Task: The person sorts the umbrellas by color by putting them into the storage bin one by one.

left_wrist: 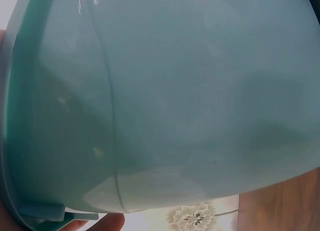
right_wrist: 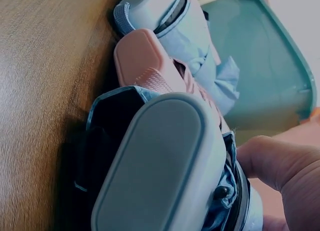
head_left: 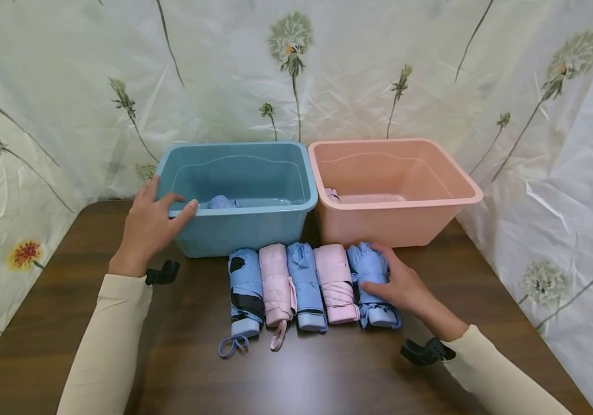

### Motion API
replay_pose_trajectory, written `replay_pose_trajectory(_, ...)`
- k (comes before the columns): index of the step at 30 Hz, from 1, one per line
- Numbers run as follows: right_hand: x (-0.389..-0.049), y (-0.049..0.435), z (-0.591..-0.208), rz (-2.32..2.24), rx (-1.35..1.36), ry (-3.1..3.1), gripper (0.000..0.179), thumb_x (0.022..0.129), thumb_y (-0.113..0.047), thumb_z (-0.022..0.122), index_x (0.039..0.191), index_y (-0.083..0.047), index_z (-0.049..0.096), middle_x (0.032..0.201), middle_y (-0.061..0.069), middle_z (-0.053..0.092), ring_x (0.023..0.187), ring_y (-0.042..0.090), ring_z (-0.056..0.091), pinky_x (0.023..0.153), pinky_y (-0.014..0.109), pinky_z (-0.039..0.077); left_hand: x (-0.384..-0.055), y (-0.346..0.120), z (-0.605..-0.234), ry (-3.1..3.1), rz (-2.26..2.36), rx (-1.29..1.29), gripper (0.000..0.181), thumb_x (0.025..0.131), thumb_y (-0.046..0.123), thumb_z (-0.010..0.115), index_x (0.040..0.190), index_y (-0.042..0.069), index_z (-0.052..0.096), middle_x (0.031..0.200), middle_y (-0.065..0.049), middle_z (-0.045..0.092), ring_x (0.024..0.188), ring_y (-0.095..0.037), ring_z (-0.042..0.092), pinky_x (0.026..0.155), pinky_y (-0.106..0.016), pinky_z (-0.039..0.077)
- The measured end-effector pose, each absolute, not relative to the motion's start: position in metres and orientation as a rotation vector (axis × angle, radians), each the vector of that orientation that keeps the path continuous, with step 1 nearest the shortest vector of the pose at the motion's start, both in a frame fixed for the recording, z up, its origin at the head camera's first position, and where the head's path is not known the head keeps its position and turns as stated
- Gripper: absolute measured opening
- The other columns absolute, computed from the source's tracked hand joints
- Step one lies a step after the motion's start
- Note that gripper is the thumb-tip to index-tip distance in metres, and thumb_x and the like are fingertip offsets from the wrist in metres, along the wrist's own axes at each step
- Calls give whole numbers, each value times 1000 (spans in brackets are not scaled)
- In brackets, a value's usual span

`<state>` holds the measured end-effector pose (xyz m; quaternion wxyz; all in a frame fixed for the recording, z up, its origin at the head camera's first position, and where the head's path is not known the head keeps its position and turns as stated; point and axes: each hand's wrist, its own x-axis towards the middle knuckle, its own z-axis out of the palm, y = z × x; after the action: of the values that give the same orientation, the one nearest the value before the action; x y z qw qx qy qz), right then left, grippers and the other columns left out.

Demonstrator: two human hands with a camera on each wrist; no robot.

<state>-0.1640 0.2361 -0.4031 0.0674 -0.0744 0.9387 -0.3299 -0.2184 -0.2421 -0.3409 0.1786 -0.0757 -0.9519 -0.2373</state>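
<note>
Five folded umbrellas (head_left: 305, 282) line the worktop (head_left: 286, 380), seemingly left to do; blue bin (head_left: 239, 233) and pink bin (head_left: 384, 225) each show one bundle (head_left: 222, 202). Right hand (head_left: 402, 282) grips the rightmost umbrella (head_left: 366, 266), left hand (head_left: 150, 222) the blue bin's rim (head_left: 255, 211).

Dark brown wood-grain bench (head_left: 197, 372), blue bin (head_left: 239, 233) standing toward the back on the left, pink bin (head_left: 384, 225) just beside it, five folded umbrellas (head_left: 305, 282) in a row in front, blue and pink alternating
</note>
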Motion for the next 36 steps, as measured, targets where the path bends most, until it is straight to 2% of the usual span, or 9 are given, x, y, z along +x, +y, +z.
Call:
replay_pose_trajectory(7,-156,244,-388,-995,-219,2857,88,83,-39,74,150,-13,23,144,29,36,118,50,49,88,62,46,-218,-242,-342,-2685,-677,-206,64,92,60,47,113,3,68,157,-22,20,142,-44,17,100,-71,25)
replay_pose_trajectory(13,-147,247,-371,-1065,-242,2853,88,83,-40,75,150,-17,23,127,27,50,105,40,57,79,50,53,-216,-243,-340,-2691,-669,-195,65,92,60,47,114,2,68,156,-23,20,142,-45,17,101,-71,25)
replay_pose_trajectory(18,-139,243,-355,-1104,-279,2848,88,82,-39,76,151,-20,24,116,21,54,97,32,57,75,41,53,-217,-243,-340,-2692,-674,-191,65,92,61,46,113,3,68,156,-23,20,142,-44,18,100,-71,25)
replay_pose_trajectory(27,-123,226,-326,-1197,-401,2831,86,82,-36,77,151,-27,26,123,18,52,100,30,62,77,41,55,-222,-239,-345,-2702,-675,-199,67,92,61,46,114,2,68,157,-22,20,143,-44,17,101,-71,26)
replay_pose_trajectory(36,-123,210,-288,-1287,-523,2785,85,84,-27,76,151,-32,25,119,14,53,99,29,63,73,32,55,-222,-242,-343,-2698,-662,-198,66,93,61,45,113,2,67,156,-23,21,142,-45,17,101,-70,25)
